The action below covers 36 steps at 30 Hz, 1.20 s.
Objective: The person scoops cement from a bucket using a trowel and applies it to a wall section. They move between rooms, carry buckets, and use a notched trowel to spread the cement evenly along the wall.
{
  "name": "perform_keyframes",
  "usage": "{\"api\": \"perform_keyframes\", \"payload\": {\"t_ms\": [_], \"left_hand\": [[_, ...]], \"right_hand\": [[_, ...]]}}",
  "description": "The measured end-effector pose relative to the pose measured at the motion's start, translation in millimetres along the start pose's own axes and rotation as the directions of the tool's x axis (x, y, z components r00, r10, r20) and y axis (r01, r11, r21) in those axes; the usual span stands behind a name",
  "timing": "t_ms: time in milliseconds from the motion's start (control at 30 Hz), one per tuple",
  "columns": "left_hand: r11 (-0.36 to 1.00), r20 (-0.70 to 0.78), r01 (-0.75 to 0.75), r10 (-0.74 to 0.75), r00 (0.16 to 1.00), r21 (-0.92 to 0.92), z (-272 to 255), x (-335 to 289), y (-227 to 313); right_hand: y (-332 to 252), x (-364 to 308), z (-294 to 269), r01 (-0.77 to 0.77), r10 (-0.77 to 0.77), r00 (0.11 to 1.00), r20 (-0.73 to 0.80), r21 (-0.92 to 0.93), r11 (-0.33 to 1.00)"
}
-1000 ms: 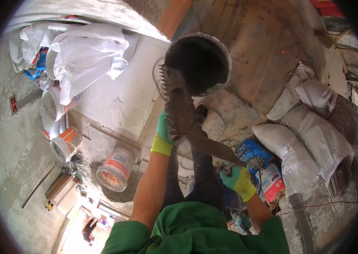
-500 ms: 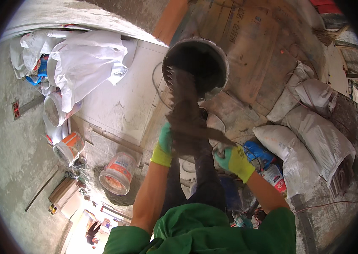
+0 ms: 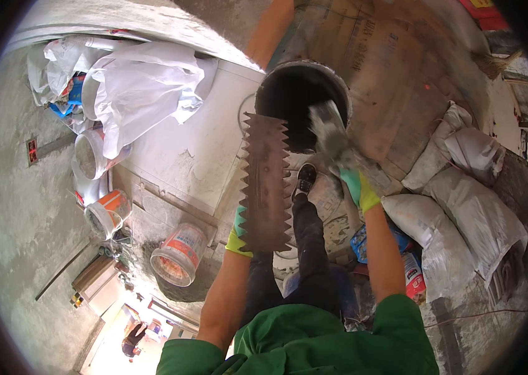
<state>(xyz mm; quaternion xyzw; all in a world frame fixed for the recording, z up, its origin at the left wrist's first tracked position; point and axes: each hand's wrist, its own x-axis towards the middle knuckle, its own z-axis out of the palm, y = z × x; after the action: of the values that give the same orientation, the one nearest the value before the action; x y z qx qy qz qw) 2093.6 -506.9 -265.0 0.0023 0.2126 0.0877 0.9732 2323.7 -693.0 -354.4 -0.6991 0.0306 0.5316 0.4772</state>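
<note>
My left hand [image 3: 239, 232], in a teal and yellow glove, is closed behind a notched trowel [image 3: 266, 187]. Teeth line both long edges of its broad brown-grey plate, which faces up and hides most of the fingers and the grip. My right hand [image 3: 360, 189], gloved alike, is closed on a smaller grey trowel [image 3: 332, 132], smeared by motion. That blade reaches over the near right rim of a large round bucket [image 3: 346, 100]. Inside, the bucket is dark, and its contents cannot be made out.
Full pale sacks [image 3: 442, 240] lie to the right. On the left are a white sheet [image 3: 151, 78], an orange-labelled bucket [image 3: 109, 212] and a clear pail [image 3: 179, 253]. Brown cardboard [image 3: 385, 81] covers the far floor. My shoe [image 3: 305, 180] stands near the bucket.
My right hand has moved forward, carrying the small trowel from across the notched plate to the bucket. The notched trowel has drawn back toward me, its plate now fully in view.
</note>
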Motion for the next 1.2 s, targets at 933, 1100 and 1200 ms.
{"api": "perform_keyframes", "payload": {"t_ms": [933,1100,1200], "left_hand": [[-0.652,0.106,0.221,0.422,0.900,0.725,74,27,19],[-0.579,-0.023,0.326,0.468,0.884,0.748,53,-16,28],[-0.385,-0.191,0.463,0.568,0.801,0.798,26,-59,19]], "right_hand": [[-86,-144,21,0.210,-0.325,0.946,0.015,-0.791,0.574],[-73,-76,4,0.170,-0.301,0.953,-0.016,-0.796,0.581],[-47,-17,-8,0.314,-0.297,0.948,0.116,-0.501,0.807]]}}
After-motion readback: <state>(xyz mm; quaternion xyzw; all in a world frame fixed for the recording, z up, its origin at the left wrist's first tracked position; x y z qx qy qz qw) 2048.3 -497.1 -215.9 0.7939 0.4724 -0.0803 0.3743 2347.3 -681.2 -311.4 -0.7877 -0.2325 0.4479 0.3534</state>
